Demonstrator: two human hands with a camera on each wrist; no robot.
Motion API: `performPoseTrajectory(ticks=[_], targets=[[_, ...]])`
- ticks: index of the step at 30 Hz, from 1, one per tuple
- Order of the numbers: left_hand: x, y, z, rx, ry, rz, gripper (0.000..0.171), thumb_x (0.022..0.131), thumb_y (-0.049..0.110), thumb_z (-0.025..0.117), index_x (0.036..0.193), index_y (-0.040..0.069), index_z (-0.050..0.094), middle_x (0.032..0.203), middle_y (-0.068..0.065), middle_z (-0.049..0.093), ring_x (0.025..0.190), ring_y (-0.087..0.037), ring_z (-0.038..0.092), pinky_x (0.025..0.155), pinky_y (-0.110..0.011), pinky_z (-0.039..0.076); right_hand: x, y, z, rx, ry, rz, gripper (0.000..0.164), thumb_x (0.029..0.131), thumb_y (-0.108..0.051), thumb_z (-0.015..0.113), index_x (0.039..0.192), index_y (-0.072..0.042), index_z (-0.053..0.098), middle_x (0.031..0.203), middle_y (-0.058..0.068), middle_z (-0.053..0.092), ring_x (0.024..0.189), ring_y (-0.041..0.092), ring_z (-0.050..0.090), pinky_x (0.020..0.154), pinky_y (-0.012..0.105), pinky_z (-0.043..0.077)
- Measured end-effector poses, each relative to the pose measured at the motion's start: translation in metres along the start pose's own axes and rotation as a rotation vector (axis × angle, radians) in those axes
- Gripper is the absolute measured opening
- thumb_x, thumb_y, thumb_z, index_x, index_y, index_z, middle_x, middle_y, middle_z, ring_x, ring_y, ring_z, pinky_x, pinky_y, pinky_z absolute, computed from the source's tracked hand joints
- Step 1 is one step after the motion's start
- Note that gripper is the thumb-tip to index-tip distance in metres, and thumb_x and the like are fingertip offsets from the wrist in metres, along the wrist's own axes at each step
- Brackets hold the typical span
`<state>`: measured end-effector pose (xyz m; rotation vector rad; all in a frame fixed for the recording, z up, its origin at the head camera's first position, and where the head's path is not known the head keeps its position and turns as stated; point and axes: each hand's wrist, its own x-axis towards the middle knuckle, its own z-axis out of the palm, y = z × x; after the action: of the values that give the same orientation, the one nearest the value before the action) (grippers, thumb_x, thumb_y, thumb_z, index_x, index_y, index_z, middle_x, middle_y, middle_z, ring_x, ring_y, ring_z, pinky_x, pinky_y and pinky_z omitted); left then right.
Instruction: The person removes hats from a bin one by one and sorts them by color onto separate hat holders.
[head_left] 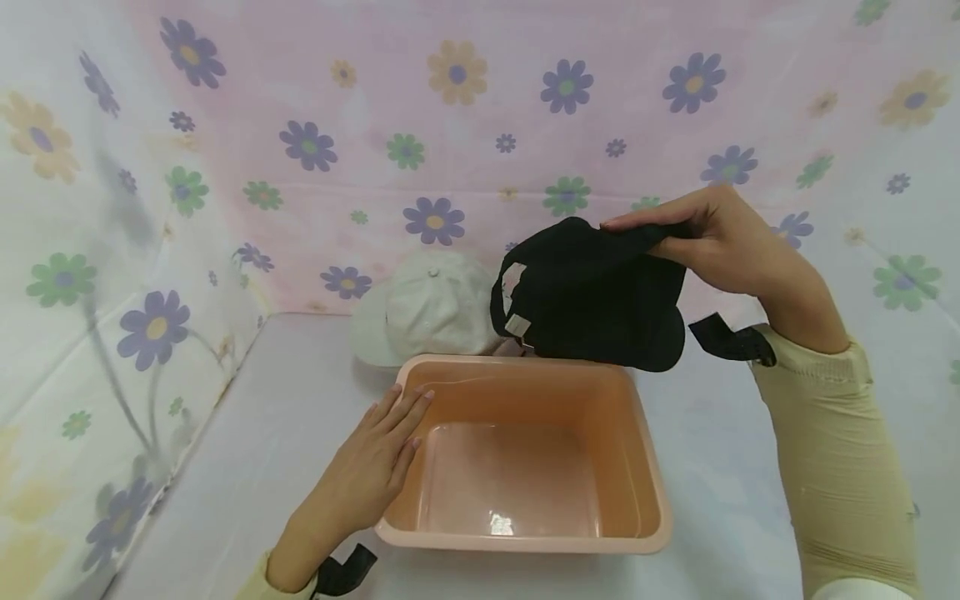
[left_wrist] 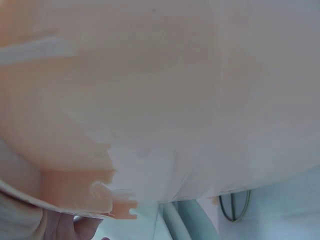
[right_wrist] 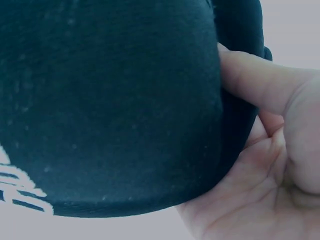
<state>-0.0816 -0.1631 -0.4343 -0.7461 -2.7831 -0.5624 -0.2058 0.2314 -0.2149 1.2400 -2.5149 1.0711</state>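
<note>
My right hand (head_left: pixel 723 242) pinches a black baseball cap (head_left: pixel 592 292) between thumb and fingers, holding it up at the back rim of a peach plastic basin (head_left: pixel 525 543). The cap's adjustable strap opening faces left, with pale labels inside. In the right wrist view, the dark cap (right_wrist: pixel 110 110) fills much of the picture, and white stitching shows at its lower left. My left hand (head_left: pixel 363 467) rests on the basin's left rim, fingers extended. Blurred basin wall (left_wrist: pixel 150 90) takes up most of the left wrist view.
A white baseball cap (head_left: pixel 431 304) sits behind the basin, partly hidden by the black cap and rim. Floral cloth (head_left: pixel 457 167) hangs at the back and sides of the pale table surface (head_left: pixel 292 392). Black straps (head_left: pixel 731 340) hang at both wrists.
</note>
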Motion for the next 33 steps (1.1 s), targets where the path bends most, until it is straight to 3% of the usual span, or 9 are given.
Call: performPoseTrajectory(ticks=[3,5,8,11,16,23,26,29,33], targets=[[0.001,0.000,-0.001,-0.002,-0.009,0.000,0.053,0.105,0.014,0.054,0.155,0.005,0.041,0.160,-0.016,0.039,0.150,-0.042,0.030,0.115,-0.063,0.032,0.007,0.016,-0.003,-0.021,-0.017,0.027,0.042,0.095,0.013,0.057,0.127,-0.008,0.072,0.130,-0.012,0.067,0.050,0.012,0.032,0.053,0.025,0.035],[0.000,0.000,-0.001,-0.004,-0.012,-0.004,0.053,0.105,0.015,0.054,0.155,0.005,0.041,0.160,-0.016,0.038,0.150,-0.042,0.030,0.115,-0.063,0.032,0.013,0.028,-0.004,-0.023,-0.045,0.037,0.041,0.096,0.012,0.056,0.128,-0.008,0.072,0.132,-0.009,0.067,0.054,0.008,0.044,0.058,0.021,0.040],[0.000,-0.001,-0.001,-0.012,-0.008,-0.006,0.052,0.105,0.015,0.053,0.155,0.006,0.041,0.160,-0.017,0.039,0.149,-0.043,0.030,0.114,-0.064,0.033,0.023,0.052,-0.002,-0.006,-0.106,0.061,0.040,0.097,0.012,0.055,0.128,-0.006,0.071,0.133,-0.001,0.068,0.096,-0.002,0.065,0.081,0.012,0.048],[0.000,-0.001,0.000,-0.017,-0.004,-0.011,0.053,0.105,0.014,0.054,0.156,0.006,0.041,0.160,-0.017,0.039,0.149,-0.043,0.030,0.114,-0.065,0.032,0.032,0.077,0.003,0.018,-0.148,0.106,0.039,0.098,0.012,0.055,0.129,-0.005,0.071,0.133,0.006,0.068,0.126,-0.006,0.056,0.096,0.012,0.047],[-0.001,-0.002,0.002,-0.036,-0.001,-0.024,0.054,0.104,0.013,0.055,0.156,0.006,0.040,0.160,-0.017,0.038,0.150,-0.043,0.029,0.115,-0.064,0.032,0.041,0.107,0.020,0.063,-0.174,0.173,0.039,0.097,0.012,0.055,0.130,-0.003,0.070,0.135,0.016,0.065,0.122,-0.008,0.057,0.097,0.012,0.047],[-0.001,0.000,0.001,-0.061,-0.010,-0.035,0.053,0.106,0.014,0.052,0.156,0.006,0.039,0.161,-0.018,0.037,0.151,-0.042,0.028,0.117,-0.062,0.029,0.043,0.129,0.038,0.052,-0.205,0.243,0.040,0.096,0.009,0.060,0.130,-0.008,0.070,0.134,0.012,0.067,0.130,0.023,0.058,0.096,0.011,0.046],[-0.001,0.000,0.001,-0.065,-0.006,-0.033,0.053,0.105,0.013,0.053,0.156,0.005,0.040,0.160,-0.018,0.038,0.150,-0.043,0.028,0.118,-0.061,0.029,0.042,0.136,0.046,0.059,-0.206,0.269,0.039,0.096,0.006,0.063,0.131,-0.009,0.071,0.133,0.011,0.068,0.128,0.025,0.061,0.097,0.013,0.046],[-0.001,0.000,0.001,-0.068,0.002,-0.026,0.052,0.105,0.013,0.052,0.156,0.004,0.040,0.160,-0.017,0.039,0.150,-0.042,0.028,0.119,-0.058,0.027,0.041,0.143,0.055,0.089,-0.233,0.300,0.040,0.097,0.000,0.066,0.135,-0.011,0.068,0.135,0.010,0.067,0.127,0.024,0.061,0.102,0.021,0.049],[-0.001,-0.001,0.001,-0.066,0.010,-0.016,0.052,0.106,0.013,0.052,0.156,0.004,0.040,0.160,-0.016,0.040,0.151,-0.041,0.029,0.122,-0.051,0.024,0.037,0.150,0.066,0.143,-0.250,0.349,0.043,0.100,-0.009,0.066,0.143,-0.011,0.061,0.144,0.011,0.060,0.133,0.026,0.056,0.112,0.043,0.044]])
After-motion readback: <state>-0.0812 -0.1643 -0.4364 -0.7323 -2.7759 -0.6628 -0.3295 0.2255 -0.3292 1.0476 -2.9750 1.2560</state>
